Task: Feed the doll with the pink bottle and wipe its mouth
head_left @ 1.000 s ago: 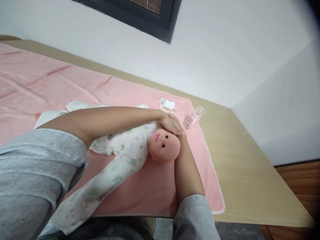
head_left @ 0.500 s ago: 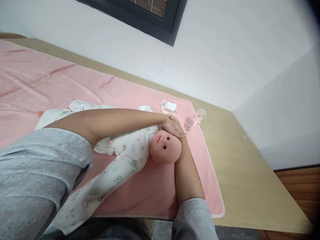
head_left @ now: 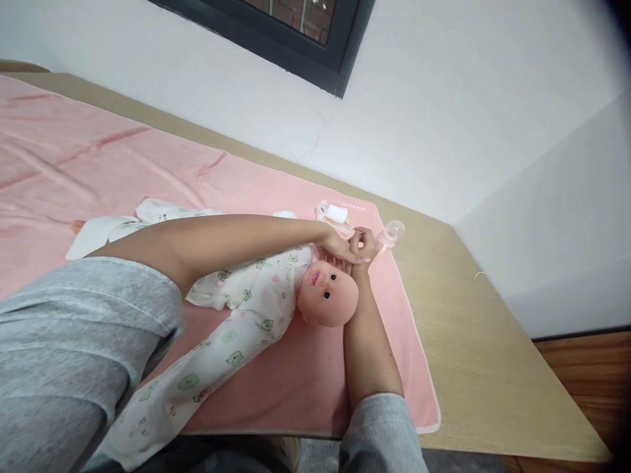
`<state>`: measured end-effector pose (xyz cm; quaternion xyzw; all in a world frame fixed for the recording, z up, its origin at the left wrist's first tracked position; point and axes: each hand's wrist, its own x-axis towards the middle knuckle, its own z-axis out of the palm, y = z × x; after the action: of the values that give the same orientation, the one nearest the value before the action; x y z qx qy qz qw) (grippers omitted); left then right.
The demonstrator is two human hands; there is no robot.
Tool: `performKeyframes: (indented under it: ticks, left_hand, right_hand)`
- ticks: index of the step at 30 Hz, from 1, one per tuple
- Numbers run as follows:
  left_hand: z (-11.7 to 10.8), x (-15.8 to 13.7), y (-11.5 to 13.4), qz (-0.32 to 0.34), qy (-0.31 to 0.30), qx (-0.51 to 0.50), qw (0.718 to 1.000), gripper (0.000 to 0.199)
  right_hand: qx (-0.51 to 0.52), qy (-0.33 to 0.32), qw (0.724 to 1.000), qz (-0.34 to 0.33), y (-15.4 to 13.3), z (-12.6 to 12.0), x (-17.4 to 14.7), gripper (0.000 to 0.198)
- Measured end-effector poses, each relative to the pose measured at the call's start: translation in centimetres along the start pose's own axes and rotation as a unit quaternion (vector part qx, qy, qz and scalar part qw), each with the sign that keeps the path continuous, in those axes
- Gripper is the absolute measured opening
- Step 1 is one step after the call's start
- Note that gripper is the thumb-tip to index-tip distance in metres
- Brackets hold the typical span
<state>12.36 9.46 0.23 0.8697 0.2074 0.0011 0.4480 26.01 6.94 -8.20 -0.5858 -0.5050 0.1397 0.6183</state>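
Note:
A baby doll (head_left: pixel 328 294) in a white sleepsuit (head_left: pixel 266 302) with green and pink prints lies on its back, its bare head toward the right. Across the doll's body reaches my left arm; my left hand (head_left: pixel 340 247) is by the side of the doll's head, fingers stretched toward my right wrist and touching it. My right forearm runs along the crown of the head. Beyond it my right hand (head_left: pixel 365 244) is curled closed next to my left fingers; whatever it may hold is hidden. Just past it stands a pink baby bottle (head_left: pixel 390 235), its lower part covered by the hand.
A pink blanket (head_left: pixel 148 157) covers most of the wooden table (head_left: pixel 458 341). Near its far right corner lies a small clear packet with a white pad (head_left: pixel 337 213). A white wall (head_left: pixel 444 118) with a dark window frame (head_left: pixel 315 72) rises behind the table.
My right hand, hidden under the left before, now shows curled beyond it, in front of the bottle. The left fingers have shifted slightly. The doll stays in place.

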Motion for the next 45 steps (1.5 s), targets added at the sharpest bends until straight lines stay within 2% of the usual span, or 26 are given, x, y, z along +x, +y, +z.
performKeyframes:
  ticks: [2,4,7,10,14,17,21,27,30,33,35,37,40,43,45]
  left_hand:
    - [-0.7,0.1,-0.2,-0.053,-0.104,-0.002,0.993,0.042]
    - [-1.2,0.3,-0.4,-0.091,-0.171,-0.003,0.981,0.054]
    - [-1.5,0.6,-0.8,-0.104,-0.176,0.007,0.979,0.058]
    - [-1.6,1.0,-1.1,-0.094,-0.132,0.034,0.986,0.055]
    - [-1.9,1.5,-1.4,-0.081,-0.053,0.083,0.992,0.047]
    - [-2.2,1.5,-1.3,-0.065,0.025,0.13,0.989,0.038]
    - [-2.1,1.2,-0.7,-0.026,0.144,0.162,0.976,0.051]
    - [-1.5,0.6,1.7,0.075,0.293,0.149,0.941,0.062]
    - [-1.5,0.3,2.8,0.1,0.347,0.132,0.923,0.064]
    - [-1.8,-0.2,3.1,0.104,0.374,0.12,0.914,0.076]
    - [-2.1,-0.8,2.7,0.112,0.374,0.127,0.912,0.087]
    - [-2.7,-1.6,2.0,0.127,0.366,0.153,0.909,0.094]
    - [-4.3,-3.4,0.6,0.131,0.383,0.19,0.894,0.086]
    - [-6.5,-5.6,-1.1,0.039,0.429,0.191,0.882,0.067]
    - [-7.9,-7.2,-2.6,-0.032,0.446,0.188,0.874,0.062]
  right_hand:
    - [-0.092,0.068,0.991,-0.074,-0.4,-0.9,0.1,0.022]
    - [-0.175,0.139,0.965,-0.138,-1.0,-1.5,0.4,0.028]
    - [-0.244,0.238,0.93,-0.136,-1.5,-2.0,0.8,0.046]
    - [-0.255,0.271,0.924,-0.091,-1.1,-2.7,1.0,0.064]
    - [-0.197,0.192,0.959,-0.062,0.2,-3.7,1.0,0.073]
    - [-0.165,0.165,0.971,-0.057,0.3,-4.0,1.0,0.073]
    - [-0.141,0.168,0.97,-0.104,-1.5,-3.8,1.7,0.073]
    - [-0.086,0.103,0.975,-0.179,-6.5,-3.0,2.9,0.077]
    - [-0.113,0.054,0.97,-0.209,-8.4,-2.4,2.6,0.073]
    - [-0.151,0.016,0.959,-0.241,-9.5,-1.8,2.0,0.067]
    - [-0.143,0.029,0.957,-0.251,-9.8,-1.7,1.9,0.065]
    - [-0.106,0.07,0.96,-0.249,-9.7,-1.9,2.4,0.063]
    - [-0.014,0.127,0.965,-0.228,-8.4,-3.1,3.6,0.064]
    - [0.023,0.177,0.97,-0.166,-5.4,-4.5,4.3,0.074]
    - [-0.029,0.19,0.977,-0.091,-2.7,-5.4,4.0,0.076]
